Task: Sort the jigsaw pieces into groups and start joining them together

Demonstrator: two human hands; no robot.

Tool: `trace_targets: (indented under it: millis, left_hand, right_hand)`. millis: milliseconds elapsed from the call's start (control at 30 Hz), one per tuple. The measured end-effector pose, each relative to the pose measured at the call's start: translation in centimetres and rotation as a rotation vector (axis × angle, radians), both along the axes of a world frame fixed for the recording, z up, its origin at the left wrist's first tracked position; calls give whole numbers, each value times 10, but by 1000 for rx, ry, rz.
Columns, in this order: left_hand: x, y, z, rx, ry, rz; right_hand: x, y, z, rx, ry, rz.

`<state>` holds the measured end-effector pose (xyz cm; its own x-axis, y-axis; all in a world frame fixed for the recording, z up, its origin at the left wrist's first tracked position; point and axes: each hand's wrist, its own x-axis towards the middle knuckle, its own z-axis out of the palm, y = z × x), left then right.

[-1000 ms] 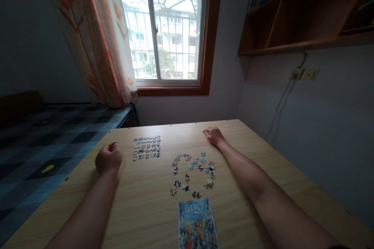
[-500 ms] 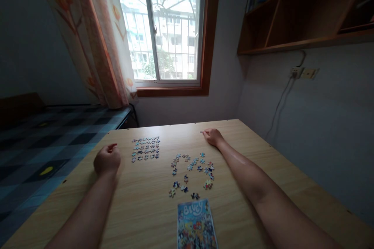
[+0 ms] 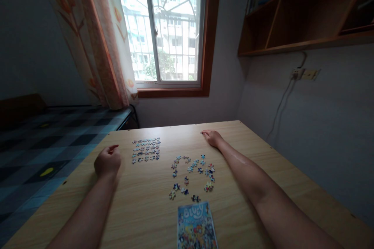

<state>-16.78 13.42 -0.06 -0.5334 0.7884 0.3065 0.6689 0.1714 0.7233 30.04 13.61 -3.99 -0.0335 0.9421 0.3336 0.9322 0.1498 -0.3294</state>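
Observation:
At the far side of the table, my right hand (image 3: 212, 138) has its fingertips closed on a small jigsaw puzzle piece (image 3: 201, 133), which is mostly covered by the fingers. My left hand (image 3: 108, 161) rests on the left side of the table, fingers curled into a loose fist with no object showing in it. Just right of that hand, several puzzle pieces (image 3: 146, 150) lie in neat rows. Loose pieces (image 3: 193, 165) are scattered in a rough ring at mid-table, nearer my right forearm. Below them lies a colourful picture sheet or box marked "Bluey" (image 3: 196, 225).
The light wooden table (image 3: 140, 202) stands before a barred window (image 3: 175, 46). A bed with a checked cover (image 3: 73, 128) is on the left, beside a flowered curtain (image 3: 96, 39). Wooden shelves (image 3: 304, 15) and a wall socket (image 3: 304, 74) are at right.
The whole view has shifted slightly downward in the picture. Both hands keep nearly the same place and pose, and the piece at my right fingertips shows a little less.

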Motion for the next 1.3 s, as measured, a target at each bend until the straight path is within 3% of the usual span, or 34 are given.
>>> trace_targets:
  millis: [600, 1300]
  left_hand:
    - [-2, 2, -2, -36, -7, -17]
    - [4, -6, 4, -28, 23, -9]
  right_hand:
    - [-9, -11, 7, 55, -116, 46]
    - [-1, -2, -1, 25, -115, -99]
